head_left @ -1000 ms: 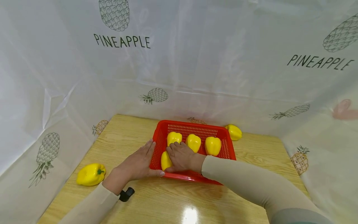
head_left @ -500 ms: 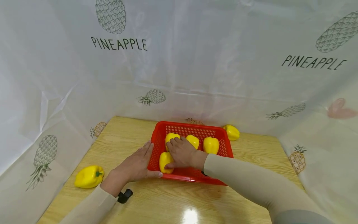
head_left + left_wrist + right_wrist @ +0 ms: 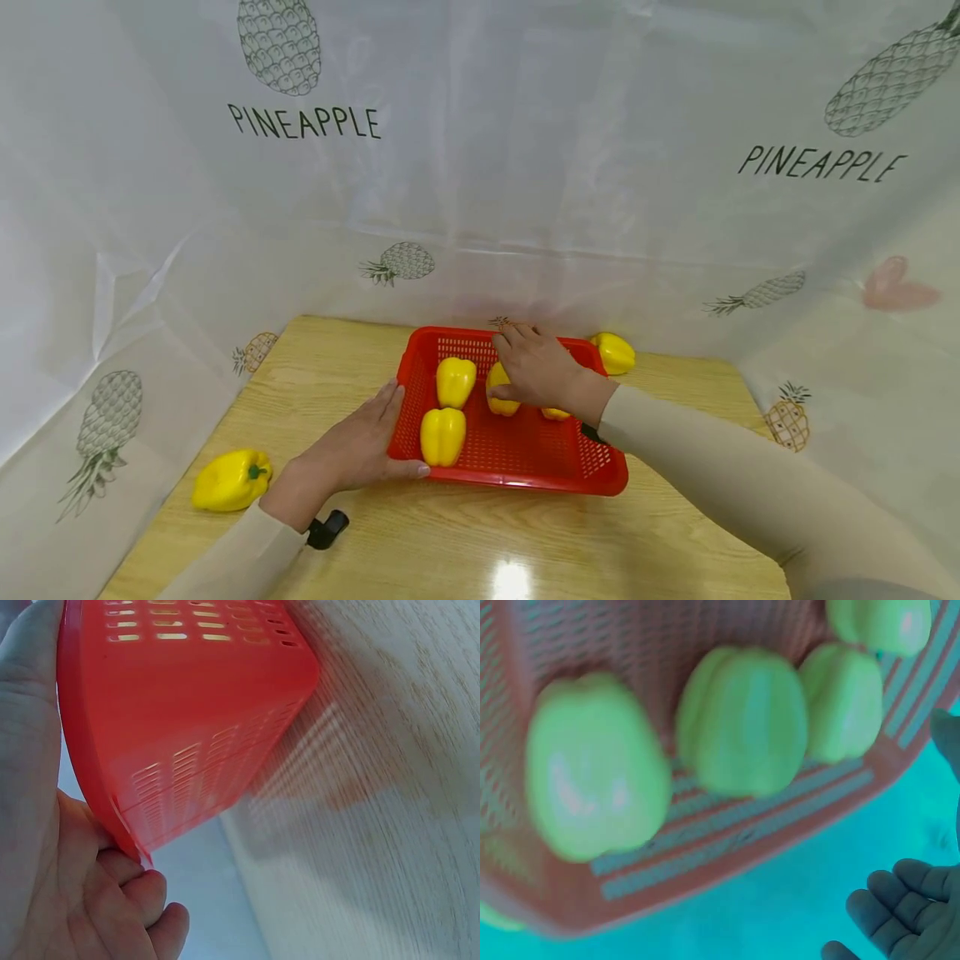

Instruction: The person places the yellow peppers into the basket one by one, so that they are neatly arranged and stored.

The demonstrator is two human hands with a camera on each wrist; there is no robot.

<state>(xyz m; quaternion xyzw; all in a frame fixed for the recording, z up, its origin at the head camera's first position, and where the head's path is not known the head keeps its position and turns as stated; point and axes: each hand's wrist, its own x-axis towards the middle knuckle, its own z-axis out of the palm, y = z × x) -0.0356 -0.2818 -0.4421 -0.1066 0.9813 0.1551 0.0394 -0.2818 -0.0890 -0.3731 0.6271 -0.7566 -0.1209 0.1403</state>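
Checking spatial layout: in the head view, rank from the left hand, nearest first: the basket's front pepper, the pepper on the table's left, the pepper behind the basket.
1. Front pepper, inside the red basket, beside the left hand.
2. Left table pepper, outside the basket.
3. Pepper behind basket, far right corner.

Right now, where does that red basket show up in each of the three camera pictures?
Head view: the red basket sits mid-table, with the left hand on its left wall and the right hand over the yellow peppers inside.
Left wrist view: its slotted outer wall fills the upper left.
Right wrist view: its wall crosses the blurred, colour-shifted picture, peppers inside.
Shared landmark: the slotted wall itself.
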